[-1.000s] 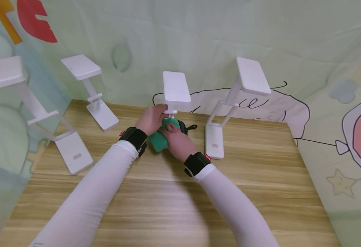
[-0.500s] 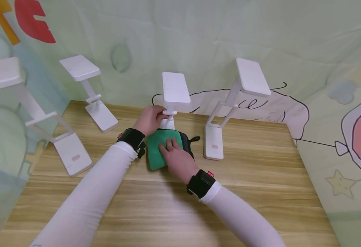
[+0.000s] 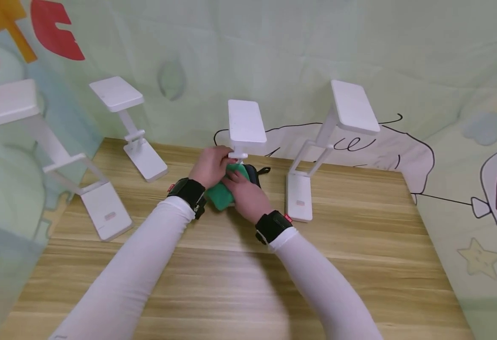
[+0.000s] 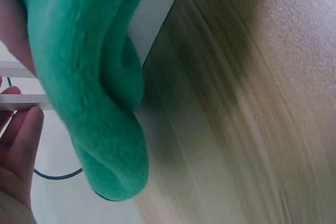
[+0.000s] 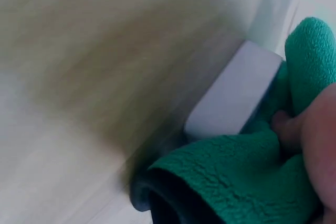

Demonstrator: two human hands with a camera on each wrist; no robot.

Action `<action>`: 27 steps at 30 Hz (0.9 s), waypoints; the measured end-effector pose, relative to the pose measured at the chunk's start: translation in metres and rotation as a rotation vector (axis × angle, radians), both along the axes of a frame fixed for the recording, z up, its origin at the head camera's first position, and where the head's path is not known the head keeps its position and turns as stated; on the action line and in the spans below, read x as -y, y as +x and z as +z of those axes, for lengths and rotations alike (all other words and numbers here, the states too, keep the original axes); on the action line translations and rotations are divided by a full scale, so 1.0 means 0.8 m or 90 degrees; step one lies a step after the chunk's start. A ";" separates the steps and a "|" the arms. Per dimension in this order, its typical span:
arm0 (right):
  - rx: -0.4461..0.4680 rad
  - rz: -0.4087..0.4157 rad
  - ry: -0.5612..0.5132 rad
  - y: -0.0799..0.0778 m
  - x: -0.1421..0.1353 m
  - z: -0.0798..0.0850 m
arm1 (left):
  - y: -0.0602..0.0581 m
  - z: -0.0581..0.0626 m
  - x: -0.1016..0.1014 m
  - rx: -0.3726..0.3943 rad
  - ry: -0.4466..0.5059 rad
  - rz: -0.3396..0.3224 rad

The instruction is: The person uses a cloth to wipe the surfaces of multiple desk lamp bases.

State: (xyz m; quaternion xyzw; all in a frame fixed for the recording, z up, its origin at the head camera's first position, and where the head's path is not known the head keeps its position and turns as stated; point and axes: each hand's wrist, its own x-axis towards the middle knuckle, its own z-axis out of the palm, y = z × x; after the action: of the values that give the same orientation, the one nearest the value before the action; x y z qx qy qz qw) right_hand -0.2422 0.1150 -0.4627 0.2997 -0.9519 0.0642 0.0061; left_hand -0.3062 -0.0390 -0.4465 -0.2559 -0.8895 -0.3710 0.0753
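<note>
Since half a second ago: right hand (image 3: pixel 250 196) and green cloth (image 3: pixel 220 196) have shifted back toward the wall, up to the foot of the middle lamp's (image 3: pixel 247 122) stem. Lamp itself looks unmoved. Left hand hasn't left the stem.

Cloth now: folded over the lamp's base, draped down both sides; pale base showing past its edges in both wrist views. Dark backing (image 3: pixel 252 174) and black loop (image 3: pixel 264 170) stick out on the right.

Right fingers: bent into the folds, gripping cloth against base. Tips buried, can't tell whether spread or together.

Left hand (image 3: pixel 209 166): fingertips pinching a white bar of the stem, fingers close together, per left wrist view.

Rest of the bench: three more white lamps on the wooden table (image 3: pixel 214 293). Front-left lamp (image 3: pixel 49 140) and rear-left lamp (image 3: pixel 116 94) to the left, right lamp (image 3: pixel 354 107) near the loop. All standing, heads raised. Black wristband (image 3: pixel 271 226) on each arm, white sleeves. Printed fabric backdrop (image 3: pixel 299 56) behind.
</note>
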 end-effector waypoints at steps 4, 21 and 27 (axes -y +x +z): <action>0.010 -0.054 0.035 0.011 -0.008 0.001 | 0.000 0.000 -0.002 -0.003 0.009 -0.008; -0.001 0.004 0.127 0.085 0.011 0.009 | 0.002 -0.015 -0.001 -0.060 0.038 0.005; -0.017 0.016 0.025 0.054 0.020 0.001 | 0.003 -0.015 -0.002 -0.065 0.028 0.000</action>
State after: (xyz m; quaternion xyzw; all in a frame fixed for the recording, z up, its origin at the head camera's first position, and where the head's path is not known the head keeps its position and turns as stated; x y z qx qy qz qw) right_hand -0.1987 0.0994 -0.4623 0.3128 -0.9488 0.0415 0.0122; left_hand -0.3039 -0.0373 -0.4587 -0.2728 -0.8760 -0.3772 0.1263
